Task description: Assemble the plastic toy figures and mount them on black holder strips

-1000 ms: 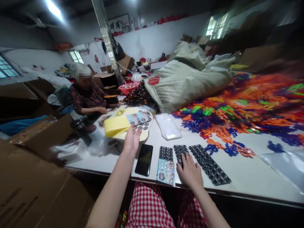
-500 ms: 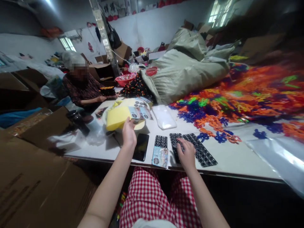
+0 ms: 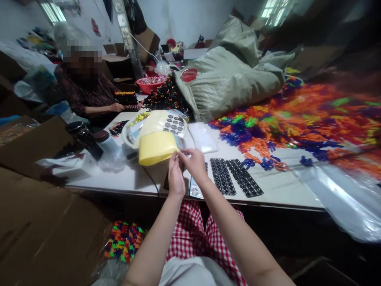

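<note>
My left hand [image 3: 176, 178] is closed on the front end of a yellow sticker strip [image 3: 156, 147], whose looped part stands up over the table. My right hand [image 3: 195, 163] has come against the left fingertips and pinches at the same end of the strip; the exact hold is hidden by the fingers. Behind the strip lies a cream sheet with round dark stickers [image 3: 173, 124]. Beneath my hands a dark phone [image 3: 166, 182] and a blue printed card in clear plastic [image 3: 195, 190] are partly covered. Beside them lie two black perforated plastic sheets [image 3: 222, 176].
A person [image 3: 89, 87] works across the table at the left. A pale green sack [image 3: 229, 87] and a heap of colourful plastic pieces [image 3: 274, 127] fill the back and right. A white packet [image 3: 203, 137], a black bottle [image 3: 85, 139] and clear bags [image 3: 342, 198] lie around.
My right hand has left the black perforated sheet and moved left to meet my left hand at the strip. The yellow strip now curls into a loop. The view has shifted.
</note>
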Available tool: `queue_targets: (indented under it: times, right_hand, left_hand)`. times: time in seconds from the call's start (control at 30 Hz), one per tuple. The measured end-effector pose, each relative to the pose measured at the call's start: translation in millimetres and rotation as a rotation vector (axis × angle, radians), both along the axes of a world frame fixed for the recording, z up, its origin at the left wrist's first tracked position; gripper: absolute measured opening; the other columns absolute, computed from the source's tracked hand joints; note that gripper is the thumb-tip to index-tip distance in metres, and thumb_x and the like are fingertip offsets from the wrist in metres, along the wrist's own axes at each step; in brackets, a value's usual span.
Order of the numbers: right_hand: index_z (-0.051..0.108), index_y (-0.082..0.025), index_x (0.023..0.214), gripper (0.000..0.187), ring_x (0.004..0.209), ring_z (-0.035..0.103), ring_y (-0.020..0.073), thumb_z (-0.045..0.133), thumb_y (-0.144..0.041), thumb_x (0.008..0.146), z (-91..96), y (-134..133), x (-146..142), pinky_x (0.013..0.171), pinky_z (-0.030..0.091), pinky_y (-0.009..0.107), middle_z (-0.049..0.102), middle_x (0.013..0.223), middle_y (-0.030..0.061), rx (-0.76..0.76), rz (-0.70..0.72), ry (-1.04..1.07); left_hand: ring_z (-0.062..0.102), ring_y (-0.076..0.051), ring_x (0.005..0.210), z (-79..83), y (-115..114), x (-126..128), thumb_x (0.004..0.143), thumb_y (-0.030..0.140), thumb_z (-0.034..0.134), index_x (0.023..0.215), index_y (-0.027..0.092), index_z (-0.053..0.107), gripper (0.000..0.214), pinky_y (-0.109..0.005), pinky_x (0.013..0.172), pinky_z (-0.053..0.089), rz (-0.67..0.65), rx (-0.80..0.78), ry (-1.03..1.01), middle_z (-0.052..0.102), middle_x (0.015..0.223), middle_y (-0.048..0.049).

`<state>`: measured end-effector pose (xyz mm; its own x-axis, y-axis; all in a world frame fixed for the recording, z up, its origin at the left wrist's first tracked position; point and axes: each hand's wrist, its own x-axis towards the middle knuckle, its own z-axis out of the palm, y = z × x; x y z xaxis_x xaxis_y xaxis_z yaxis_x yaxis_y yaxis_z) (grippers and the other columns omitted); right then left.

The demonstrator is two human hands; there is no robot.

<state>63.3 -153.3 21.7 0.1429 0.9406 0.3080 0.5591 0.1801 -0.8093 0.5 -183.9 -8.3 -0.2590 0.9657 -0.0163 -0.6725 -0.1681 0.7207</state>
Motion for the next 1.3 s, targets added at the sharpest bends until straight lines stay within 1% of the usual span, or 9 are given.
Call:
queue_targets:
  times: [0.2,0.4,0.6,0.73,0.87,0.93,1.03,1.17,1.3]
  right_hand:
    - [0.070,-0.013,0.076,0.020,0.077,0.065,0.0188,0.061,-0.030,0.070,9.4,10.2,11.2,0.071,0.048,0.028,0.072,0.077,0.0058,-0.191,0.103,0.306]
    - [0.070,-0.013,0.073,0.019,0.076,0.064,0.0189,0.060,-0.029,0.069,22.4,10.0,10.3,0.072,0.048,0.029,0.071,0.075,0.0059,-0.147,0.033,0.230]
    - [0.068,-0.014,0.072,0.018,0.076,0.064,0.0182,0.057,-0.028,0.071,27.1,14.9,16.3,0.075,0.047,0.030,0.071,0.075,0.0042,-0.051,-0.065,0.129]
    - [0.068,-0.015,0.073,0.017,0.077,0.063,0.0179,0.058,-0.029,0.071,28.8,17.8,21.1,0.077,0.046,0.030,0.071,0.077,0.0030,0.003,-0.043,0.067]
    - [0.068,-0.018,0.074,0.016,0.080,0.063,0.0173,0.055,-0.028,0.073,29.7,8.1,11.4,0.077,0.046,0.029,0.071,0.080,0.0024,0.033,0.011,0.072]
    - [0.068,-0.019,0.075,0.016,0.081,0.063,0.0174,0.055,-0.028,0.073,29.3,2.5,6.8,0.078,0.045,0.029,0.071,0.081,0.0023,0.038,0.012,0.103]
    - [0.066,-0.018,0.072,0.015,0.078,0.062,0.0173,0.055,-0.028,0.071,27.4,0.4,9.0,0.077,0.046,0.029,0.070,0.078,0.0025,0.031,-0.041,0.170]
    - [0.062,-0.016,0.069,0.013,0.071,0.060,0.0164,0.055,-0.027,0.067,22.9,10.7,30.3,0.070,0.046,0.028,0.067,0.072,0.0024,0.046,-0.172,0.308]
    - [0.061,-0.015,0.067,0.013,0.067,0.058,0.0153,0.054,-0.026,0.065,19.8,18.1,67.2,0.067,0.046,0.028,0.064,0.066,0.0013,0.060,-0.296,0.395]
  left_hand:
    - [0.052,-0.015,0.113,-8.6,10.2,-12.9,0.084,0.016,0.043,0.108,0.020,0.061,0.030,-0.025,0.099,0.037,-0.046,0.036,0.138,0.058,0.120,-0.0049]
    - [0.052,-0.015,0.113,-7.0,13.2,-16.0,0.083,0.015,0.045,0.107,0.021,0.062,0.030,-0.024,0.097,0.037,-0.080,0.078,0.156,0.058,0.121,-0.0053]
    - [0.051,-0.018,0.116,10.8,11.3,-23.9,0.086,0.020,0.043,0.110,0.021,0.058,0.028,-0.027,0.095,0.039,-0.122,0.107,0.087,0.060,0.117,-0.0069]
    - [0.049,-0.019,0.118,21.0,19.3,-21.8,0.083,0.021,0.054,0.110,0.023,0.056,0.028,-0.025,0.090,0.042,-0.117,0.085,0.159,0.055,0.123,-0.0056]
    - [0.061,-0.018,0.093,25.1,33.3,-12.5,0.075,0.029,0.065,0.092,0.015,0.060,0.022,-0.026,0.084,0.045,0.000,0.019,0.297,0.065,0.093,-0.0068]
    - [0.062,-0.016,0.077,27.5,38.5,-9.9,0.073,0.035,0.065,0.079,0.013,0.060,0.023,-0.026,0.075,0.048,0.096,0.006,0.364,0.064,0.077,-0.0049]
    - [0.059,-0.013,0.062,33.2,41.9,-11.2,0.074,0.037,0.063,0.072,0.013,0.059,0.025,-0.023,0.061,0.049,0.178,0.004,0.397,0.062,0.068,-0.0024]
    - [0.056,-0.009,0.053,44.3,47.5,-19.5,0.074,0.037,0.061,0.069,0.014,0.054,0.025,-0.018,0.049,0.046,0.248,-0.008,0.335,0.057,0.062,0.0015]
    - [0.046,-0.004,0.041,57.5,64.8,-34.4,0.075,0.030,0.060,0.069,0.014,0.050,0.020,-0.013,0.039,0.036,0.243,-0.039,0.279,0.050,0.054,0.0052]
